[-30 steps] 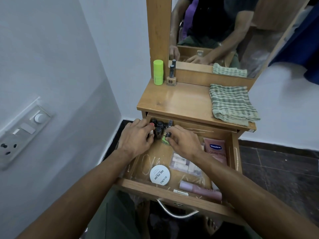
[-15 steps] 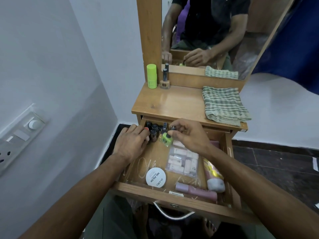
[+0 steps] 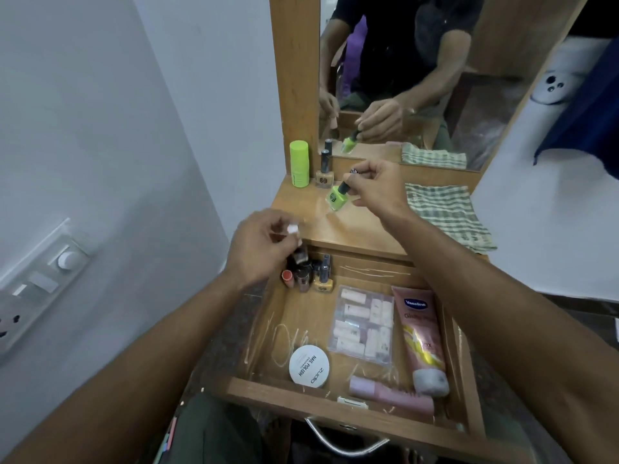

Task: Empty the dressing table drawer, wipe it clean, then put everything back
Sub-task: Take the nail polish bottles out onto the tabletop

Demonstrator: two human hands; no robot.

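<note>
One lime-green nail polish bottle (image 3: 337, 197), tilted

tabletop (image 3: 355, 226) wood, varnished, glossy. drawer (image 3: 335, 401) same wood, floor under clear shiny plastic film. handle (image 3: 338, 445) bright polished metal. cloth (image 3: 442, 212) woven checked fabric, matt, coarse. green bottle (image 3: 337, 199) glossy, cap dark. stick (image 3: 299, 164) matt green plastic. tube (image 3: 422, 339) glossy pink plastic, cap matt grey. pouch (image 3: 365, 324) clear plastic, shiny. tin (image 3: 308, 366) lid smooth matt white. mirror (image 3: 418, 72) glass in wood frame. wall (image 3: 100, 128) smooth matt paint. switch plate (image 3: 37, 283) white plastic.
</note>
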